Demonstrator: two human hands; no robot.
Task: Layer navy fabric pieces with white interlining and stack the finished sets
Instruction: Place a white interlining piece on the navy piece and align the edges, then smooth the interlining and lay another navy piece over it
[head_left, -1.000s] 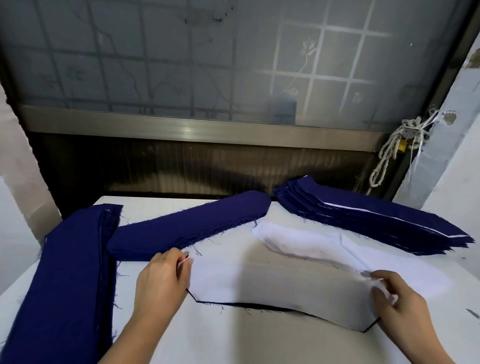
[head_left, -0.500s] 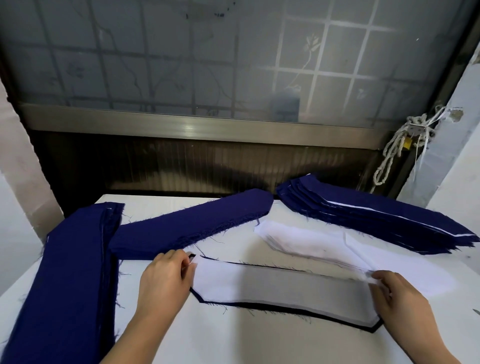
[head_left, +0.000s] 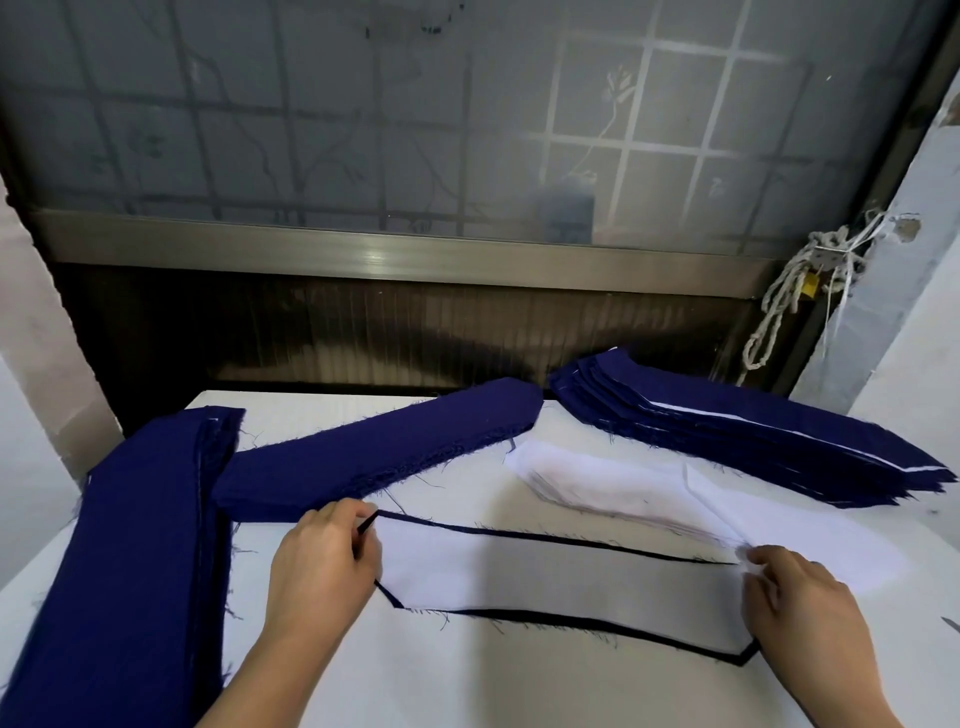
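1. Left hand (head_left: 322, 566) pinches the left end of the interlining (head_left: 561, 577), fingers curled
2. Right hand (head_left: 800, 603) pinches its right end
3. Interlining lies between both hands on a navy piece (head_left: 571, 620), edges showing

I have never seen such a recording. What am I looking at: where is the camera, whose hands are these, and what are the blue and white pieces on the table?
There is no machine. A person wears a camera on the head, so the picture looks down at their own hands. On the white table a white interlining piece lies on a navy piece, whose dark edge shows around it. The left hand pinches its left end, the right hand its right end. Behind lie a stack of white interlining, a middle navy stack and a left navy stack. The far right stack, navy with white edges showing, is probably the finished sets.
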